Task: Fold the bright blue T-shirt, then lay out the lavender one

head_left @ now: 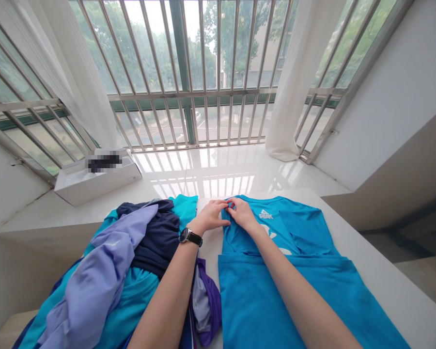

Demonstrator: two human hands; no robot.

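Note:
A blue T-shirt (305,228) with a white printed logo lies spread out, its right sleeve folded inward over the front. Its lower part (312,300) shows a straight hem edge across the middle. At the shirt's upper left edge, my right hand (240,213) pinches the cloth between thumb and fingers. Just left of it, my left hand (213,214), with a watch on the wrist, has its fingertips at the same edge and its thumb held apart. Whether the left fingers grip the cloth is hard to see.
Left of my arms is a heap of clothes: a lavender garment (101,271), a dark navy one (156,232) and teal pieces. A purple and grey garment (209,305) lies between the piles. Behind are a white box (98,182), white curtains (287,97) and a barred window.

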